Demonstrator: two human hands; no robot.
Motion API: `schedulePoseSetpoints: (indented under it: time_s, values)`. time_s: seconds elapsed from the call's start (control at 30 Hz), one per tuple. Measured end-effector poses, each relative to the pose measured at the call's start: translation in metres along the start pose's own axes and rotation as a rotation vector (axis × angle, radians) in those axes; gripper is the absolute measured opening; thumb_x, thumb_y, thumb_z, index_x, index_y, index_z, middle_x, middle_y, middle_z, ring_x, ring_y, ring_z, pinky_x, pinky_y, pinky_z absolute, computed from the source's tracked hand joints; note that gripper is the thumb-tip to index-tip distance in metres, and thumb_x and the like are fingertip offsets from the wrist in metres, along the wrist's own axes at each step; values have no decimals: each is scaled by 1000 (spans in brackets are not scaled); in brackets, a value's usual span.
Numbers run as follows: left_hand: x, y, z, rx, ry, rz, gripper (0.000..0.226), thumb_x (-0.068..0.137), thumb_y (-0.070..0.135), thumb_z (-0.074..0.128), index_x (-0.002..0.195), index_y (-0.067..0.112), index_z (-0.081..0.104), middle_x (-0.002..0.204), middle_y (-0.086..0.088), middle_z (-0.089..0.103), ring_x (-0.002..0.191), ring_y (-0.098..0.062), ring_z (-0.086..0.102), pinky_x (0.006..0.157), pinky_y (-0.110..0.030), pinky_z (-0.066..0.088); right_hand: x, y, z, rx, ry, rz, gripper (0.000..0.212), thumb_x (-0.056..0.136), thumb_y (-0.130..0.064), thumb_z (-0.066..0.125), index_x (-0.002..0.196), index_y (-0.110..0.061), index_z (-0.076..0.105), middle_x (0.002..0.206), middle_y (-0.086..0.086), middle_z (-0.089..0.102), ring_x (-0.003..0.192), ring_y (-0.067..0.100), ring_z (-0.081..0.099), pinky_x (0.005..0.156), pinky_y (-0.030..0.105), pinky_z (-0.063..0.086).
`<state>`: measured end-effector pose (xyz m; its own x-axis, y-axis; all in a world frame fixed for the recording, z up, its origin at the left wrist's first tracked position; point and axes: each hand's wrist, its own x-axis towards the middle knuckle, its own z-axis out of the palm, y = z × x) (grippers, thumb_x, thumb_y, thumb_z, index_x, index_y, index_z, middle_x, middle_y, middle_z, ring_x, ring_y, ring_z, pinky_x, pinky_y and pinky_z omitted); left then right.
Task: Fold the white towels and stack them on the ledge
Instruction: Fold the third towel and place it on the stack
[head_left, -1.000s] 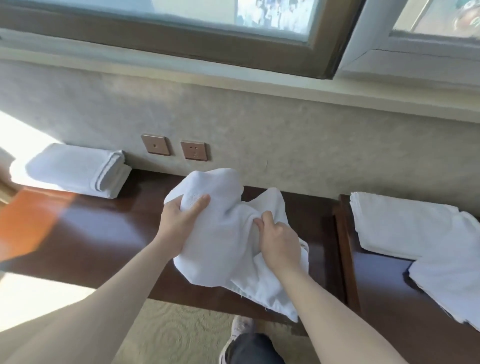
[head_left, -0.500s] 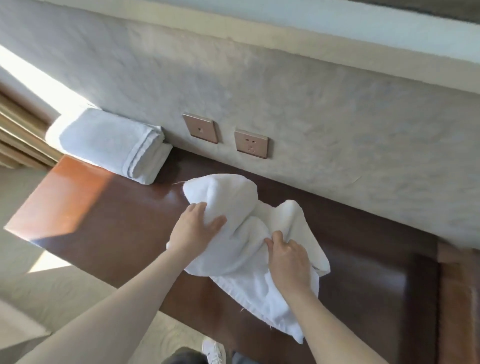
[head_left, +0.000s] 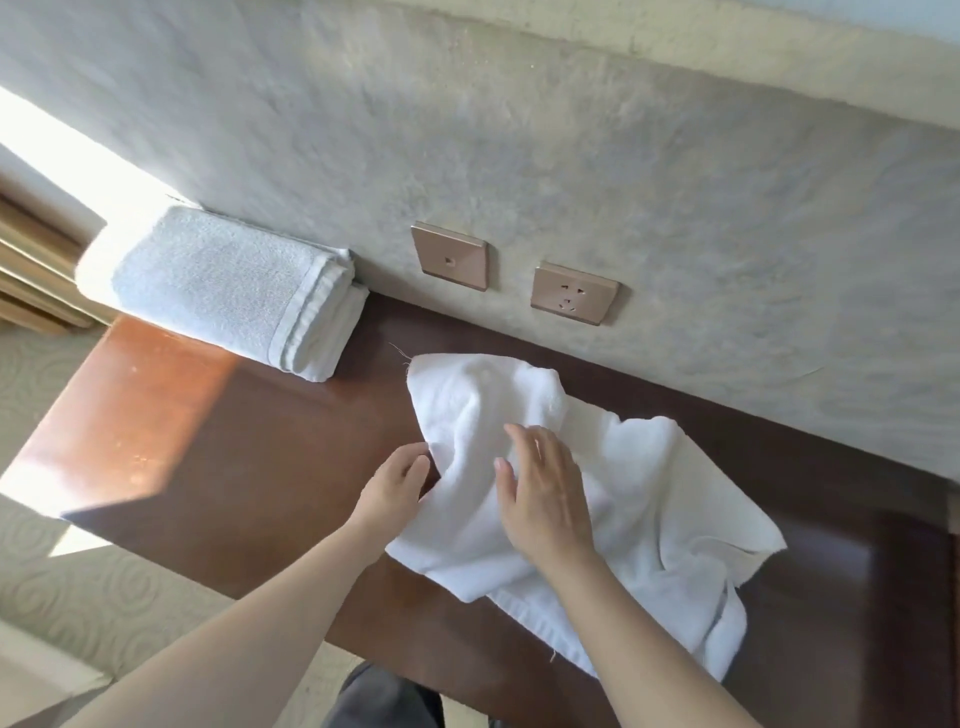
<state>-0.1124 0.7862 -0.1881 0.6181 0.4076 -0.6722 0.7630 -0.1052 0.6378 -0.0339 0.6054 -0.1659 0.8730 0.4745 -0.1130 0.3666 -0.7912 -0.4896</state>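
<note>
Bright daylight enters from the upper left of the frame, washing out the wall (head_left: 62, 140) there and the left end of the folded towel (head_left: 228, 291). A sunlit patch glares on the worktop (head_left: 156, 395) at left; the rest lies in soft shade. Wide-angle bending tilts the edges. Slight softness overall.

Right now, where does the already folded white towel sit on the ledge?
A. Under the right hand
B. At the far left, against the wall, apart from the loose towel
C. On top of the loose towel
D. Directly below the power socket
B. The folded towel lies at the ledge's left end against the wall, with bare wood between it and the loose towel that the hands are working.
</note>
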Motion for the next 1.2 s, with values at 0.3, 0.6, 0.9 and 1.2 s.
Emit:
schedulePoseSetpoints:
  time_s: [0.3,0.6,0.9,1.2]
  values:
    - [43,19,-24,-429,-491,-224,14,99,33,62,100,20,57,70,5,55,53,-8,44,49,-21,30,21,-75,58,-72,-63,190,57,106,-41,28,159,-20,18,159,5,35,149,29,25,121,54,17]
    - [74,10,-101,-351,-328,95,30,87,43,78,110,23,74,104,2,79,99,-19,75,82,-32,58,16,-100,85,-29,-187,330,75,91,-68,-8,158,-36,-6,168,2,10,151,32,14,121,53,12]
    - [105,-11,-149,476,-114,131,57,86,67,63,115,17,57,106,6,63,98,-22,64,77,-35,50,14,-95,120,-269,-369,405,68,96,-69,5,151,-44,-26,162,-1,-34,150,36,-24,114,71,-8]
    - [87,-70,-164,450,-170,64,39,82,71,65,87,32,59,82,8,68,73,-5,64,54,-20,42,8,-106,138,-307,-330,402,77,94,-75,8,147,-41,-36,156,3,-43,147,39,-31,113,73,-6]
